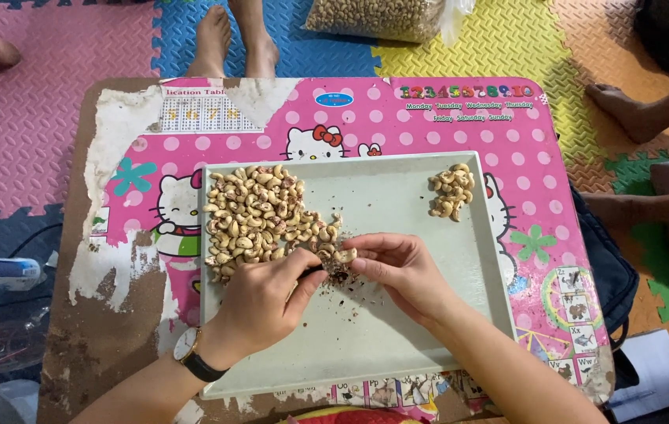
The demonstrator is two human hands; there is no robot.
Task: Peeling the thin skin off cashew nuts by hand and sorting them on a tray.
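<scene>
A low table (pixel 429 126) with a pink, polka-dotted cartoon-cat top stands on a floor of interlocking foam mats (pixel 60 86) in pink, blue, yellow, orange and green. The table's printed covering is peeled away along the left side, showing bare brown board and white patches. On it lies a pale grey-green rectangular tray (pixel 397 345).

The large heap of unpeeled cashew nuts (pixel 252 216), speckled with reddish-brown skin, fills the tray's far left corner, and a small pile of peeled cashews (pixel 451 191), clean and pale, sits in its far right corner, well apart from the heap. Dark flecks of skin (pixel 350 290) are scattered on the tray under the hands.

The left hand (pixel 264 302), a wristwatch (pixel 193 353) on its wrist, has its fingers curled shut around a small dark tool (only its tip shows, so its kind cannot be told). The right hand (pixel 401 263) pinches a single cashew nut (pixel 342 257) between thumb and fingertips, just beside the edge of the large heap, and the two hands meet over it.

Beyond the table, a clear bag of nuts (pixel 378 17) rests on the mats near another person's bare feet (pixel 236 39); another person's foot (pixel 625 106) shows at the right.
</scene>
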